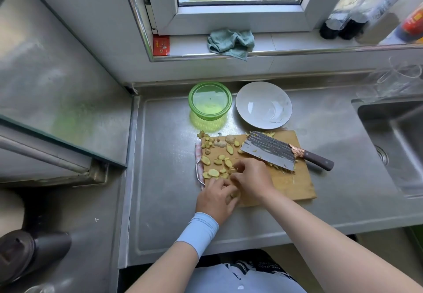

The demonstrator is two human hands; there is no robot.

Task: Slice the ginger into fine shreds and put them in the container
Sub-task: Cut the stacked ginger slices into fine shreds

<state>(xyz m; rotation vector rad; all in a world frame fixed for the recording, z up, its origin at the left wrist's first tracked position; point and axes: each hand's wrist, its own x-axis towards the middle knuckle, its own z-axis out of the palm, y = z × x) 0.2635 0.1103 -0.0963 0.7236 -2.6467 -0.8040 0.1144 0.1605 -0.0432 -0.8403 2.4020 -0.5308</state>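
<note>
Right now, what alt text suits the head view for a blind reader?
The left hand and right hand pinch ginger slices on a wooden cutting board. A cleaver lies flat on the board over ginger shreds; a green container and white plate stand behind.

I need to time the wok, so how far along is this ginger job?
Done: ginger slices cover the board, and some shreds lie by the resting cleaver. In hand: left hand and right hand pinch slices together, apparently stacking them. Left: shredding those, then filling the green container, which looks empty.
</note>
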